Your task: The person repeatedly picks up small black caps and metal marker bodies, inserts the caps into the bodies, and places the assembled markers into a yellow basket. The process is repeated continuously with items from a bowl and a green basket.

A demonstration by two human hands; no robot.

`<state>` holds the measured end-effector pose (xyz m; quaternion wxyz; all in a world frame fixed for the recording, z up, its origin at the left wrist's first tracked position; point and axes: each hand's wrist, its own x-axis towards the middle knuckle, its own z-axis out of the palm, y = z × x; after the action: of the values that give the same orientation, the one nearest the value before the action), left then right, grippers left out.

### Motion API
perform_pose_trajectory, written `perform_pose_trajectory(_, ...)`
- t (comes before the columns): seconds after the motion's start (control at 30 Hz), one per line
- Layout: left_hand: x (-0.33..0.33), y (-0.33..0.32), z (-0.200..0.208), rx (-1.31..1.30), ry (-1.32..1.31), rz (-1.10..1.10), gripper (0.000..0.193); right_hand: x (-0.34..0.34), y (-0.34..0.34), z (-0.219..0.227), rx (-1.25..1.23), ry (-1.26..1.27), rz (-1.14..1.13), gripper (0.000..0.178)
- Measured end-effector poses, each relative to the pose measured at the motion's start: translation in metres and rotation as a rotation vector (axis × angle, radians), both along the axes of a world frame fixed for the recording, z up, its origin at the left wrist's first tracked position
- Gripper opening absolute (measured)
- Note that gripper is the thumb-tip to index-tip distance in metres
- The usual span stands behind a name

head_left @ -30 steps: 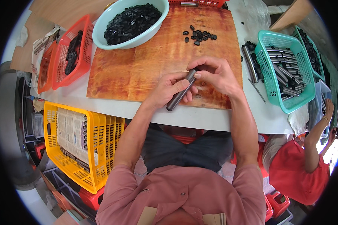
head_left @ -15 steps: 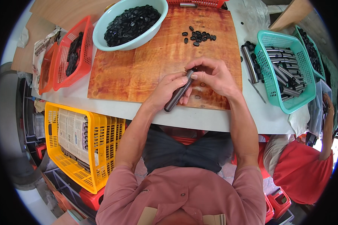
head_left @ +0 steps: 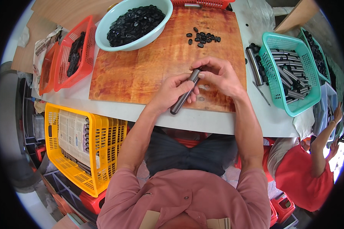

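My left hand [head_left: 171, 93] is wrapped round a dark metal tube [head_left: 180, 103], its thumb lying along the side. The tube slants, with its lower end toward me over the table edge. At the upper end, the thumb and fingers of my right hand [head_left: 223, 78] pinch a small black piece [head_left: 203, 69], mostly hidden by the fingers. Under both hands lies a reddish-brown wooden board [head_left: 122, 78]. Farther back on it, a loose group of small black oval plastic pieces [head_left: 203, 39] is scattered.
A pale blue basin [head_left: 154, 37] of black pieces stands at back left, beside a red basket [head_left: 87, 63]. To the right, a teal basket [head_left: 281, 93] holds metal tubes. A yellow crate [head_left: 103, 160] sits below left. A person in red [head_left: 300, 177] works at far right.
My hands stay at nearly the same spot, with the tube shifted slightly right and turned a little. At far right, the other person's arms have moved, and a second hand shows.
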<state>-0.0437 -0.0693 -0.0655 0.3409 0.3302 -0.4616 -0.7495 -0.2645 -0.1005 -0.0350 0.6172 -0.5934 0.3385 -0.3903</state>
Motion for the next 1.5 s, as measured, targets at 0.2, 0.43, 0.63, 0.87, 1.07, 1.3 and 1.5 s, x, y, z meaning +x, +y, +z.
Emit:
perform_pose_trajectory(0.2, -0.009, 0.011, 0.0, -0.108, 0.001, 0.264, 0.042, 0.012, 0.002, 0.002, -0.355, 0.219, -0.232, 0.026)
perform_pose_trajectory(0.43, -0.018, 0.008, 0.001, -0.171, -0.06, 0.476, 0.057, 0.041, 0.014, -0.008, -0.285, 0.26, -0.406, 0.028)
perform_pose_trajectory(0.63, -0.017, 0.008, -0.004, -0.278, 0.001, 0.434, 0.064, 0.052, 0.017, -0.011, -0.121, 0.297, -0.386, 0.028)
perform_pose_trajectory(0.87, -0.003, 0.003, -0.006, -0.041, 0.236, 0.29, 0.064, 0.032, 0.006, -0.005, 0.049, -0.045, -0.396, 0.022)
perform_pose_trajectory(1.07, 0.001, 0.001, -0.005, 0.039, 0.313, 0.298, 0.058, 0.029, 0.005, -0.002, 0.003, 0.014, -0.445, 0.025)
perform_pose_trajectory(1.3, 0.002, 0.001, 0.0, 0.05, 0.308, 0.273, 0.06, 0.023, 0.003, -0.006, -0.018, 0.099, -0.436, 0.023)
perform_pose_trajectory(1.5, 0.004, 0.0, 0.0, 0.089, 0.29, 0.224, 0.06, 0.021, 0.003, -0.008, -0.163, 0.151, -0.381, 0.024)
